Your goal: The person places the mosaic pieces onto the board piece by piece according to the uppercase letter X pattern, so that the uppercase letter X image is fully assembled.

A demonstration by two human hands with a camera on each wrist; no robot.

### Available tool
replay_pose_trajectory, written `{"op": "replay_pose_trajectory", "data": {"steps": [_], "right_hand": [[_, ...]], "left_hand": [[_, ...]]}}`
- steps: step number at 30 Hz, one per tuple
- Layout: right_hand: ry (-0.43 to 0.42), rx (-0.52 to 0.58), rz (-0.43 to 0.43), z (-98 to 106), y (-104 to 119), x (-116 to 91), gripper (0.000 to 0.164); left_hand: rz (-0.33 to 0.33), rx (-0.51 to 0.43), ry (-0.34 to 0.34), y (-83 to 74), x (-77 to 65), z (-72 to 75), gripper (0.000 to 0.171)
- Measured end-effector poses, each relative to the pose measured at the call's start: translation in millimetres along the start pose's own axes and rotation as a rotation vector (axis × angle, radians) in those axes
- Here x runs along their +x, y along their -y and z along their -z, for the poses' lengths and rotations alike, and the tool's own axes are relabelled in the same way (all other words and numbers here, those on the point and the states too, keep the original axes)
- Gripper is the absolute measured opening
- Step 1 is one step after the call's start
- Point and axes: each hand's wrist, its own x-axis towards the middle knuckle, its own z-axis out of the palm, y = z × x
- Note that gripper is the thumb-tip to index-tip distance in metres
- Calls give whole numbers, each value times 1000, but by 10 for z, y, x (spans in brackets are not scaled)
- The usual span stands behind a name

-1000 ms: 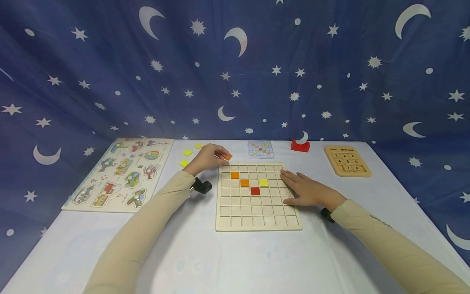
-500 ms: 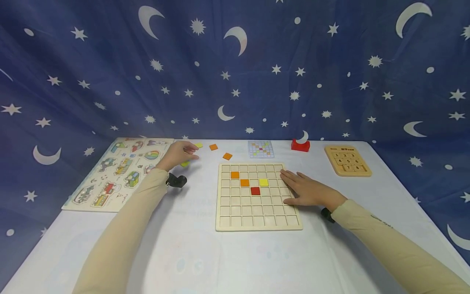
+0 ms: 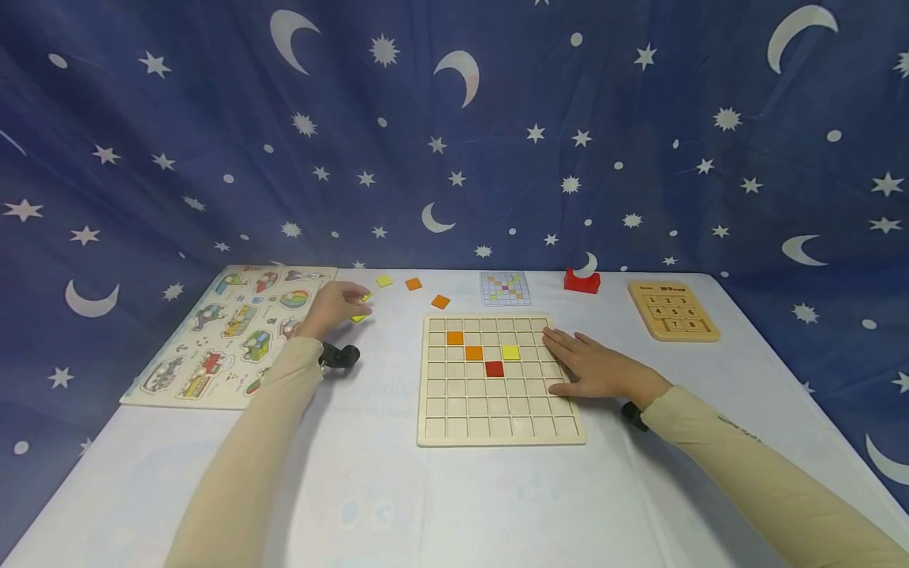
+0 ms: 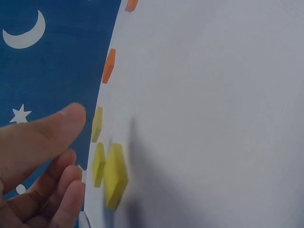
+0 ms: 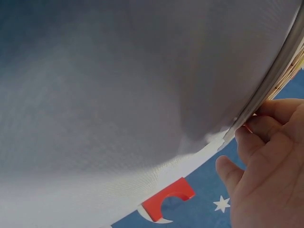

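Note:
My left hand (image 3: 332, 308) hovers at the yellow tiles left of the board, thumb and fingers loosely bent and apart, with nothing between them. Two yellow tiles (image 3: 358, 319) are partly covered by its fingers in the head view. A third yellow tile (image 3: 384, 281) lies just beyond; in the left wrist view the closest yellow tile (image 4: 115, 178) shows beside the fingertips. On the wooden grid board (image 3: 478, 406) sit two orange tiles (image 3: 473, 353), one red tile (image 3: 494, 368) and one yellow tile (image 3: 510, 352). My right hand (image 3: 596, 369) rests on the board's right edge, fingers extended.
Two loose orange tiles (image 3: 440, 301) lie behind the board's left corner. A pattern card (image 3: 505, 289) and a red block (image 3: 581, 282) stand at the back. A picture puzzle (image 3: 234, 339) lies left, a wooden number puzzle (image 3: 674, 312) right.
My left hand has let go of an orange tile, which now lies behind the board. It has moved left to the yellow tiles, then slightly nearer. The right hand stays put.

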Motion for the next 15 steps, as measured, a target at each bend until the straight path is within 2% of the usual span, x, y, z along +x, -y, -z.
{"op": "replay_pose_trajectory", "data": {"steps": [8,15], "right_hand": [[7,-1,-7,-2,-1,5,90],[-5,-5,8,-5,5,6,90]], "left_hand": [[37,-46,-114,16,-26,-162,44],[73,-70,-112,29,-71,-220,47]]}}
